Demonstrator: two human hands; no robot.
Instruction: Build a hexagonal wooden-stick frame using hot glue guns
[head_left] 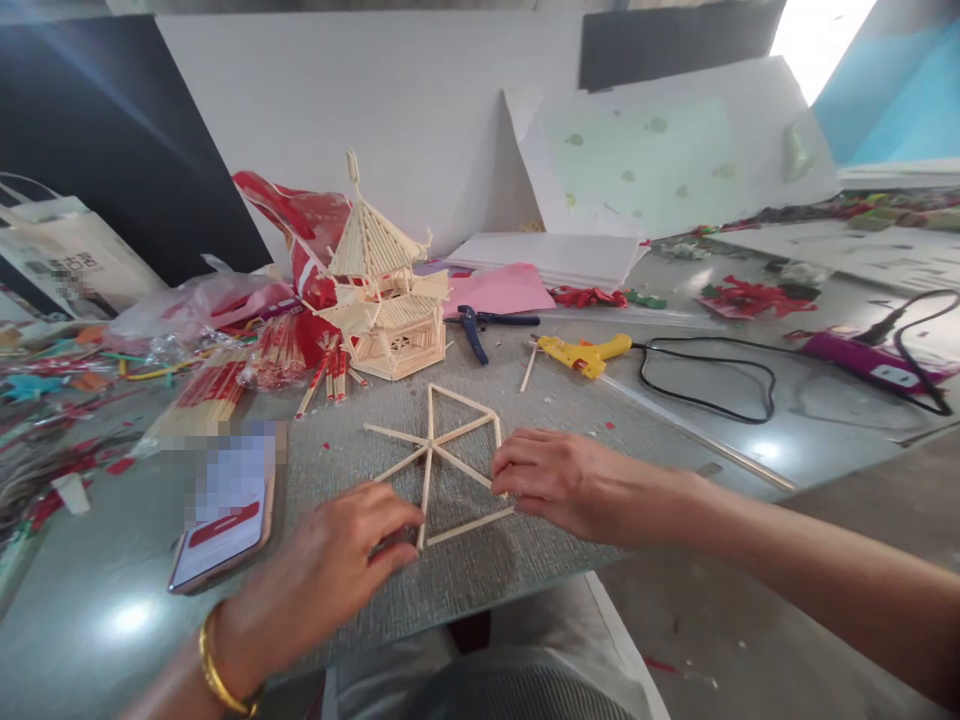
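"Along the left of the table [97,570], what do I log from this distance?"

"Item: bundled sticks [206,388], red-marked; kept aside, I judge, as stock. Item: one phone [229,510], screen up, probably laid where a glance reaches it. Item: left hand [360,535], palm down, bracelet (gold-coloured) [208,662] at the wrist; fingers curled, small gap between thumb and forefinger, tips at the outer end of the lowest spoke [427,495]. Whether they pinch it, I cannot tell."

"Centre?"

"Item: stick pavilion [394,335], upright, set back, perhaps to spare it knocks. Item: spoked stick frame [430,443], between the hands, six spokes, rim incomplete; lying flat, I suppose, to stay level."

"Right?"

"Item: right hand [559,480], forearm slanting in from lower right, palm down, fingers bunched at the frame's right corner, apparently steadying it; what they grip is hidden from me. Item: yellow glue gun [589,355], lying beyond that hand, likely parked within reach."
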